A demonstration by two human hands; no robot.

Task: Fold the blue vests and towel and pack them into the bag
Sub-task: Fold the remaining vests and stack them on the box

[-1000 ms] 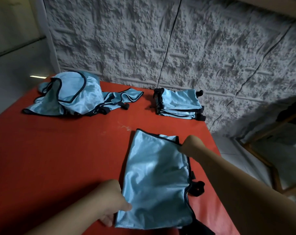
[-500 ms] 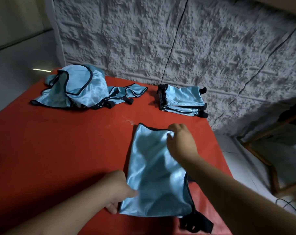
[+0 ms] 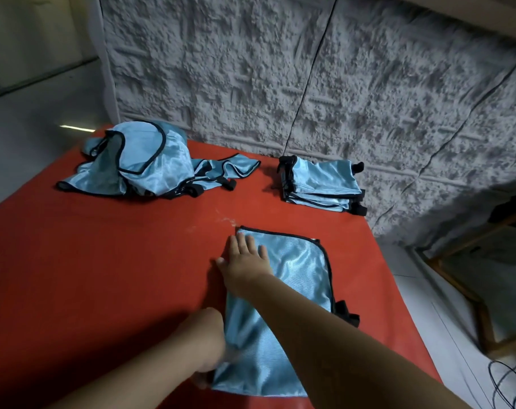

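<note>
Head view, near to far. Left hand (image 3: 212, 346) at the near-left edge of the vest (image 3: 298, 278); fingers look curled onto the fabric corner, mostly hidden behind the wrist, so that grip is a best guess. Right arm crosses over the vest; right hand (image 3: 245, 258) lies flat on its far-left part, fingers straight and spread, pressing, thumb off on the red table (image 3: 103, 276).

Vest lies flat on the table, near-right of centre, folded lengthwise into a narrow panel with black trim along the far and right edges. Black strap tabs (image 3: 347, 314) stick out on its right side.

Step, my read: mid-fold on this vest, smoothing and pinning the lengthwise fold. Next move probably calls for folding it end over end to match the finished ones, tucking those tabs in, then moving it to the stack.

Further back, well apart from the hands: stack of folded vests (image 3: 321, 184) at the far right near the wall, edges roughly aligned. Far left: pile of unfolded vests (image 3: 138, 163), loose and tangled. Several still to do.

No bag and no towel visible in this view. Packing not started as far as I can tell.

Behind the table: textured grey wall (image 3: 280, 69). Wooden frame (image 3: 472, 290) on the floor to the right.
</note>
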